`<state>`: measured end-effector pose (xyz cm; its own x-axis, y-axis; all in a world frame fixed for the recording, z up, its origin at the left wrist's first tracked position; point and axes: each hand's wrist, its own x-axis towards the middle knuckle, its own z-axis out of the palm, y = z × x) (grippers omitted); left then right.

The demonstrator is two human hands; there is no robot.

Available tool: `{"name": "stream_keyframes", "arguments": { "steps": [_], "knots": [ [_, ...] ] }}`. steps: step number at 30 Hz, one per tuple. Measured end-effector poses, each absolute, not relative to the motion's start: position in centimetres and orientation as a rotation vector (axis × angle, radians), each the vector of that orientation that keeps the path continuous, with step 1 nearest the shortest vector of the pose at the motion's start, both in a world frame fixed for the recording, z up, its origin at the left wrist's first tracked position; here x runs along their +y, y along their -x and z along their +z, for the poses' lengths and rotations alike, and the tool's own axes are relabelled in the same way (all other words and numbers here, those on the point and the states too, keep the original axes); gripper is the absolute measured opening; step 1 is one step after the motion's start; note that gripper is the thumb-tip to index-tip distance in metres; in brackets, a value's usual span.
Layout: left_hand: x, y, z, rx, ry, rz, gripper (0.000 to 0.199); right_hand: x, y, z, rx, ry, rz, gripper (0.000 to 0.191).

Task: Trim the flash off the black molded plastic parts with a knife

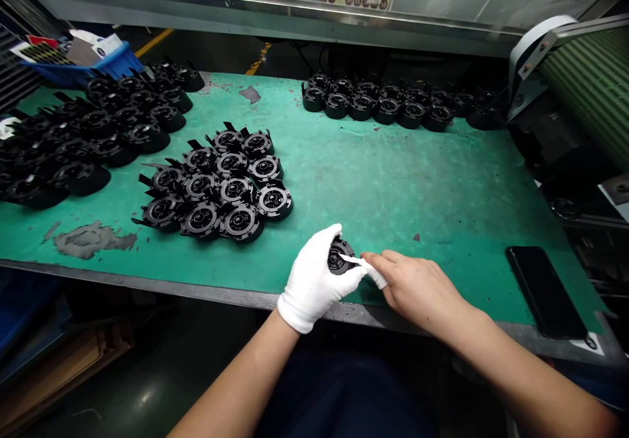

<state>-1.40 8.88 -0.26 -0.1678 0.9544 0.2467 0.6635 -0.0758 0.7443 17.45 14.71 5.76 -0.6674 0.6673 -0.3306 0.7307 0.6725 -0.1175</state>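
My left hand [314,277], in a white glove, is wrapped around a round black plastic part [337,256] near the front edge of the table. Rings and a hub show on the face of this part; the glove covers its left side. My bare right hand [417,284] is closed on a small knife [352,259] with a pale, pointed blade. The blade's tip lies over the face of the black part, touching it or just above. Something white wraps the knife's grip or a finger; I cannot tell which. Left of my hands stands a cluster of similar black parts [238,220].
More black parts stand in rows at the back [386,109] and in a large group at the left [81,175]. A blue bin [115,65] sits at the far left corner. A phone [545,291] lies at right, below a green conveyor belt [590,71].
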Motion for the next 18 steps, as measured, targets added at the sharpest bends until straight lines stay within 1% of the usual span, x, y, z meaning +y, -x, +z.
{"name": "stream_keyframes", "arguments": {
  "steps": [8,15,18],
  "knots": [
    [8.6,1.4,0.2,1.806,-1.699,1.116,0.077,12.5,-16.7,6.5,2.503,-1.25,-0.281,0.064],
    [8.9,1.6,0.1,1.787,-1.739,1.113,0.074,14.0,-17.7,5.9,2.614,-1.158,-0.384,0.054],
    [8.9,1.6,0.0,1.791,-1.72,1.11,0.074,14.0,-17.5,6.2,2.597,-1.166,-0.357,0.055]
  ]
}}
